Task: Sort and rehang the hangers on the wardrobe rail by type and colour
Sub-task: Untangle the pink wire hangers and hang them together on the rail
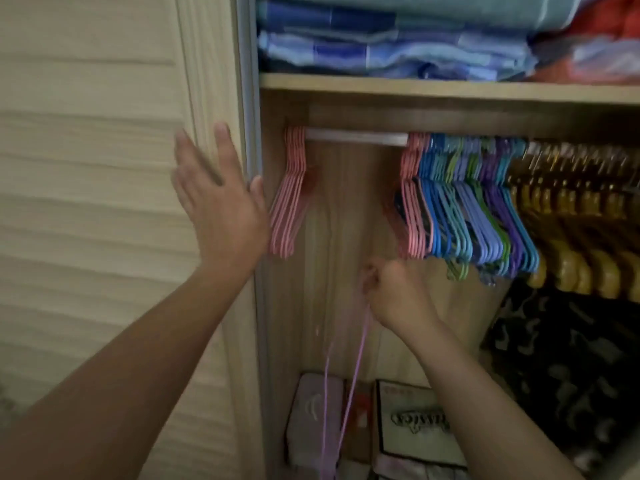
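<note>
Open wood-grain wardrobe, pale metal rail (356,137) bare mid-span between pink plastic hangers (289,195) and mixed-colour bunch (467,202): right hand (398,289) grasps thin lilac hanger (349,386) dangling low, left hand (218,202) released, splayed by door edge; risk: blurred swing snags pink group.

A: We see the left hand (221,199) open, fingers spread, raised by the wardrobe's left edge beside a small pink bunch (289,195) on the rail (356,138).

B: And our right hand (394,289) is curled round a thin pink-lilac hanger (349,389) hanging down below it.

A: Right of the rail's bare stretch we count more pink hangers (412,209), then blue, green and purple ones (474,209), then wooden ones (581,216)
</note>
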{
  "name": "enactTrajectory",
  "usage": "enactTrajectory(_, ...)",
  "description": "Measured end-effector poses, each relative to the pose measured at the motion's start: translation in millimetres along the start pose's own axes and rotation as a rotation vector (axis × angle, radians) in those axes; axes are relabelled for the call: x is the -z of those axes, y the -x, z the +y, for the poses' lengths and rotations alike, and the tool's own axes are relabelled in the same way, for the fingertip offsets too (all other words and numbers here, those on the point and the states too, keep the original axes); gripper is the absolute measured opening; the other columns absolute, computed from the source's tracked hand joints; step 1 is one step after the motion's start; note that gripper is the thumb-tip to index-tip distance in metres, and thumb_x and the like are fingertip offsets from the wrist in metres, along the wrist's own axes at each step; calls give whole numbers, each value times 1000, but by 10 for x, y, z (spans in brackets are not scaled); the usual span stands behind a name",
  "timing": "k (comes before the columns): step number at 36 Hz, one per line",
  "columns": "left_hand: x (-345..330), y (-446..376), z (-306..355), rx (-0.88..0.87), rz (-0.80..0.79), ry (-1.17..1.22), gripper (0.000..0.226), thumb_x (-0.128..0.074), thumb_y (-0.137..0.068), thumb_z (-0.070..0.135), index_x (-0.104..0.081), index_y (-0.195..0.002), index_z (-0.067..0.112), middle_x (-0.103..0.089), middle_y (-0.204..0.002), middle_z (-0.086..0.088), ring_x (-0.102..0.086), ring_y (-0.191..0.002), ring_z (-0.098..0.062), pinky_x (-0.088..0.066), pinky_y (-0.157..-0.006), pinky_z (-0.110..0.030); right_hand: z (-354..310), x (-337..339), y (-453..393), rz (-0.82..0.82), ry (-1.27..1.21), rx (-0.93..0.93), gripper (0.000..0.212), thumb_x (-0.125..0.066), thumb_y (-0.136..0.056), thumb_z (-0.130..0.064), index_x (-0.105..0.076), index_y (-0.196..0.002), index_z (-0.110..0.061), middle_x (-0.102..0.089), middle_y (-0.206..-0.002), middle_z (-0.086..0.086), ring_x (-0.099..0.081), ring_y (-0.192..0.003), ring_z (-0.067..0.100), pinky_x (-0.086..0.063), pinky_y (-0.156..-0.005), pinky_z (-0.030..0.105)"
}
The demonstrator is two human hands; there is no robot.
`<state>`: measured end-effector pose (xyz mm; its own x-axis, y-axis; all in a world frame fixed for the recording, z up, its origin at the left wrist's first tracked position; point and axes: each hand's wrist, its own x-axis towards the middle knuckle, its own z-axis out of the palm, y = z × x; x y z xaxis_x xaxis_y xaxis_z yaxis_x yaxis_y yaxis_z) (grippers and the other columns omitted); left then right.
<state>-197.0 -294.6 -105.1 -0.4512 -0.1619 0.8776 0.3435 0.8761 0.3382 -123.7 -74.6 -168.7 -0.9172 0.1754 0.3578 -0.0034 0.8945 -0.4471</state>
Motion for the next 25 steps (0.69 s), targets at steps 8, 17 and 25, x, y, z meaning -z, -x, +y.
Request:
enactTrajectory(8, 244, 2638, -260, 619, -447, 608, 35, -55, -94, 25, -56, -129, 22, -61, -118, 1, -62, -108, -21, -52, -96, -42, 645, -282, 1065, 26, -375, -315, 22, -46, -89, -25, -63, -89, -38, -71, -80, -2, -71, -73, 29, -60, -62, 44)
enactTrajectory(17, 225, 3909, -387, 1269, -1346, 799, 30, -57, -100, 33, -77, -92, 12, -72, -75, -9, -68, -64, -19, -51, -67, -33, 1167, -150, 1288, 254, -698, -583, 32, -41, -105, -5, -63, -86, -20, -66, -77, 8, -67, -51, 21, -47, -43, 23)
enactTrajectory(25, 308, 3738, -210, 1154, -1284, 948, 46, -54, -91, 52, -70, -100, 9, -69, -79, -6, -70, -79, -20, -55, -65, -35, 1541, -340, 1483, 111, -396, -694, 45, -53, -102, -27, -45, -145, -16, -59, -134, 8, -56, -122, 27, -41, -99, 31)
